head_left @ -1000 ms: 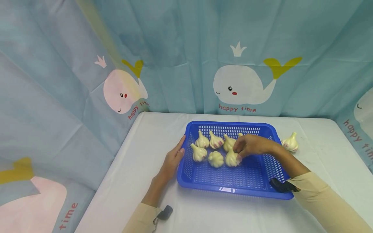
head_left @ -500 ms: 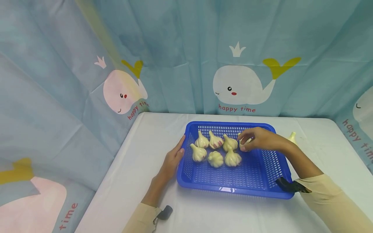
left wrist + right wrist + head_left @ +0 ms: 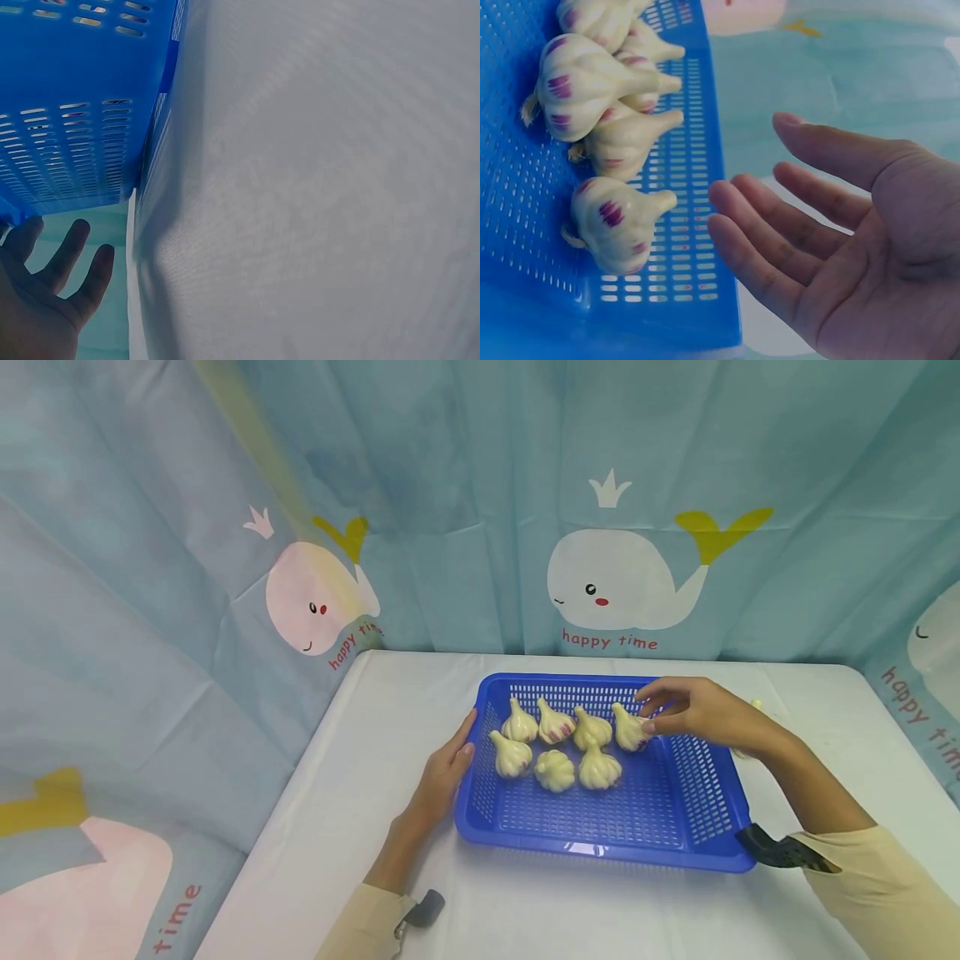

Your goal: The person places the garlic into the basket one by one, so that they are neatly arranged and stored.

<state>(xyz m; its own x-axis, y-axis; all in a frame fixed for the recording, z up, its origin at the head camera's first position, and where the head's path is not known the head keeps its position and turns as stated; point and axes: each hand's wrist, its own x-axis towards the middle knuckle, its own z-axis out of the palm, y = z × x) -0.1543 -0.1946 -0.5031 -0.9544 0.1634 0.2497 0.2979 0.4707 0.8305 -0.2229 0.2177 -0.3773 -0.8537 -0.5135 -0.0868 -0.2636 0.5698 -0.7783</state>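
Observation:
Several white garlic bulbs with purple streaks lie in a blue slotted plastic basket (image 3: 585,853). My left hand (image 3: 444,775) rests against the basket's left side, and the left wrist view shows its fingers (image 3: 92,279) straight and spread beside the wall. Above the basket's back right part is my right hand (image 3: 693,708), holding nothing. Its fingertips are right by the rightmost garlic bulb (image 3: 630,727) of the back row. In the right wrist view that garlic bulb (image 3: 615,225) lies apart from the loosely bent fingers (image 3: 757,270).
Another garlic bulb (image 3: 756,704) lies outside the basket on the right, mostly hidden behind my right forearm. A white cloth covers the table (image 3: 360,718). At the back and left hangs a blue curtain (image 3: 450,577) with whale prints.
My right hand has moved right, off the front-row garlic bulb, then away from the rightmost back-row bulb, which now shows. The left hand and basket stay in place.

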